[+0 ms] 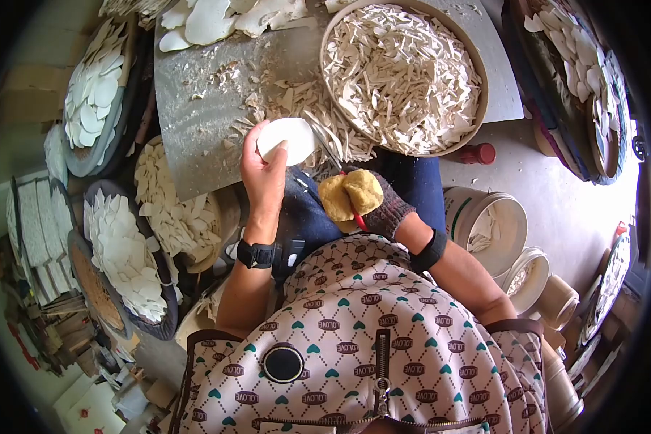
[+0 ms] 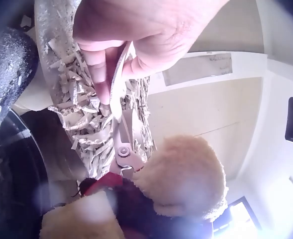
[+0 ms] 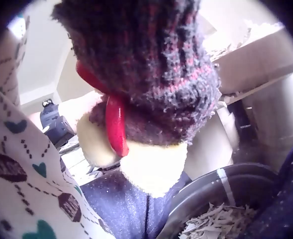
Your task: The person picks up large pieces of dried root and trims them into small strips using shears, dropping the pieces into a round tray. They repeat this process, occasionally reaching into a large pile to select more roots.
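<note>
My bare left hand [image 1: 265,173] pinches a thin white oval slice [image 1: 296,137], thumb on top and fingers underneath. In a dark knitted glove, my right hand [image 1: 389,206] grips red-handled pruning shears [image 2: 123,150]. Yellow foam padding [image 1: 338,197] bulges around the gloved fingers and covers much of the grip. The left wrist view shows the blades reaching up to the lower edge of the slice. One curved red handle [image 3: 116,124] shows against the glove in the right wrist view.
A metal worktop [image 1: 195,130] carries loose shavings and larger white slices [image 1: 213,22]. On its right sits a round tray [image 1: 482,87] heaped with cut strips. Baskets of slices [image 1: 123,253] stand to the left, and white buckets [image 1: 510,249] to the right on the floor.
</note>
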`<action>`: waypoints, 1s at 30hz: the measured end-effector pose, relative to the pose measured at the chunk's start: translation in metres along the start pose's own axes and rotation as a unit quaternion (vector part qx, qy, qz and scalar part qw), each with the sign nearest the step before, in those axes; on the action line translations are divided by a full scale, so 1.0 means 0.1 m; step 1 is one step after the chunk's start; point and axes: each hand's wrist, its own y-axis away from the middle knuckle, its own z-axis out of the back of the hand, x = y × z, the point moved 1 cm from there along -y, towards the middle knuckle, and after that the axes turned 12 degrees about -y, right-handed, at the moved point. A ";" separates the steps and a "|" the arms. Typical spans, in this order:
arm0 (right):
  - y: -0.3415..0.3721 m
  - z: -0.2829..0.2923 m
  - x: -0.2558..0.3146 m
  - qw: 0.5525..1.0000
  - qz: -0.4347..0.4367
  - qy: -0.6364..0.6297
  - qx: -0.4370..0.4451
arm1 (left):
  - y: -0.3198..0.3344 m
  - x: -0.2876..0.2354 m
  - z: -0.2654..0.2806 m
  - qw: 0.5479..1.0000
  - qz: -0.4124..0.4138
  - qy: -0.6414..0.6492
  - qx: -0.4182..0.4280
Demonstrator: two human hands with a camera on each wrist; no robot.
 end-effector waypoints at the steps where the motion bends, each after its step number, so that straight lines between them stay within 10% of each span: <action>1: -0.01 -0.01 -0.02 0.998 -0.020 -0.060 -0.003 | -0.01 -0.03 0.00 1.000 0.005 0.011 0.009; 7: -0.01 0.00 0.13 0.986 -0.044 -0.162 -0.024 | -0.02 -0.12 0.00 0.995 0.006 0.046 0.091; 10: 0.01 0.06 0.04 0.997 0.029 0.072 0.023 | -0.06 -0.10 0.04 0.996 0.028 0.064 0.060; 15: 0.11 0.05 -0.31 0.983 -0.038 -0.180 -0.012 | -0.10 -0.07 0.16 0.983 0.055 0.170 0.036; 17: 0.12 0.07 -0.48 0.869 -0.098 -0.485 -0.031 | -0.03 -0.28 0.18 0.989 -0.029 0.140 0.045; 18: 0.13 0.09 -0.29 0.938 -0.044 -0.344 0.002 | -0.01 -0.34 0.18 0.989 -0.103 0.096 0.043; 20: 0.14 0.10 -0.21 0.942 -0.018 -0.334 0.010 | 0.04 -0.37 0.24 0.981 -0.188 -0.010 0.048; 24: 0.19 0.12 -0.24 0.976 0.034 -0.214 0.010 | 0.13 -0.49 0.35 0.970 -0.181 -0.099 0.126; 27: 0.25 0.14 -0.21 0.936 -0.011 -0.352 0.014 | 0.19 -0.63 0.29 0.986 -0.084 0.025 0.142; 30: 0.26 0.12 -0.12 0.993 0.089 -0.071 0.007 | 0.18 -0.59 0.34 0.992 -0.065 0.015 0.108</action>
